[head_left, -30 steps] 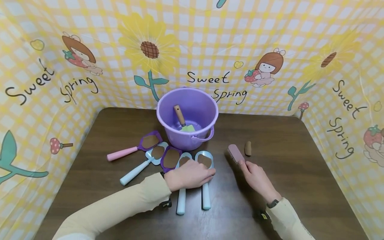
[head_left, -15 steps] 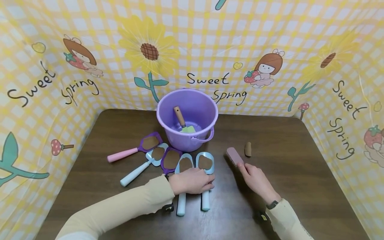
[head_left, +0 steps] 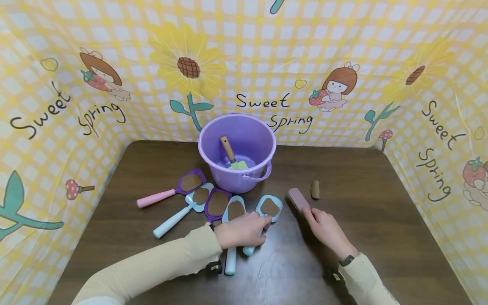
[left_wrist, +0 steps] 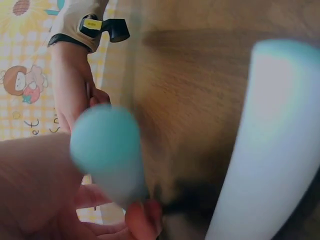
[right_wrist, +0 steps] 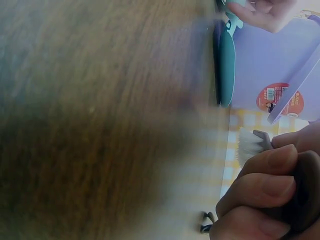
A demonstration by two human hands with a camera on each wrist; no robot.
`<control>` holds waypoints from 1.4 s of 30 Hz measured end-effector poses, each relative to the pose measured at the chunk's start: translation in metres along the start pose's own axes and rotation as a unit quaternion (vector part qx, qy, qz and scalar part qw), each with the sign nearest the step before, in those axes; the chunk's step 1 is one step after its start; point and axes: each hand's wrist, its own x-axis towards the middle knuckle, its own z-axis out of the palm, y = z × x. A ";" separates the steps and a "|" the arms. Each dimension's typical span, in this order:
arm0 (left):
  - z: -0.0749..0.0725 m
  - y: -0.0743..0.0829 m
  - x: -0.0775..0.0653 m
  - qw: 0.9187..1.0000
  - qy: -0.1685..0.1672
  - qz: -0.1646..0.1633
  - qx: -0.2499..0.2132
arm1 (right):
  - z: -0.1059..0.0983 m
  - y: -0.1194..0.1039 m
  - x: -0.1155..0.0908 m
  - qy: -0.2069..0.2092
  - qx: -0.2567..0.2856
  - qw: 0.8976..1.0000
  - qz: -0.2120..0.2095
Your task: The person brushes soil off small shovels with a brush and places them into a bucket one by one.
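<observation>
My left hand (head_left: pixel 244 231) grips the handle of a light blue trowel (head_left: pixel 269 207), whose blade carries a brown mud-like patch. The trowel slants, blade to the right and away, handle end near me; in the left wrist view its rounded handle end (left_wrist: pixel 107 145) is in front of my curled fingers. Just left of it lies a second light blue trowel (head_left: pixel 230 260), partly covered by my left hand. My right hand (head_left: pixel 328 231) holds a mauve brush (head_left: pixel 299 199) low over the table, pale bristles (right_wrist: pixel 250 145) facing down. A small brown piece (head_left: pixel 314 189) lies beyond the brush.
Three more trowels lie fanned to the left: a purple-bladed one (head_left: pixel 218 202), a light blue one (head_left: pixel 173 221) and a pink-handled one (head_left: pixel 156 198), all with brown patches. Behind them stands a purple bucket (head_left: pixel 236 181) holding a green trowel (head_left: pixel 227 148). Patterned cloth walls surround the table.
The light blue trowel in my left hand has turned, its blade swinging right and its handle end left and away from me. My right hand and the brush have hardly moved in the last half second.
</observation>
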 end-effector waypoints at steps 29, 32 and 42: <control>-0.017 -0.002 -0.002 0.977 0.181 -0.065 0.088 | -0.031 -0.070 -0.014 0.021 0.050 0.998 -0.027; -0.016 -0.004 -0.002 0.975 0.195 -0.059 0.092 | -0.030 -0.072 -0.013 0.017 0.048 0.998 -0.030; -0.013 -0.009 -0.001 0.965 0.243 -0.050 0.086 | -0.027 -0.080 -0.012 0.015 0.028 0.998 -0.052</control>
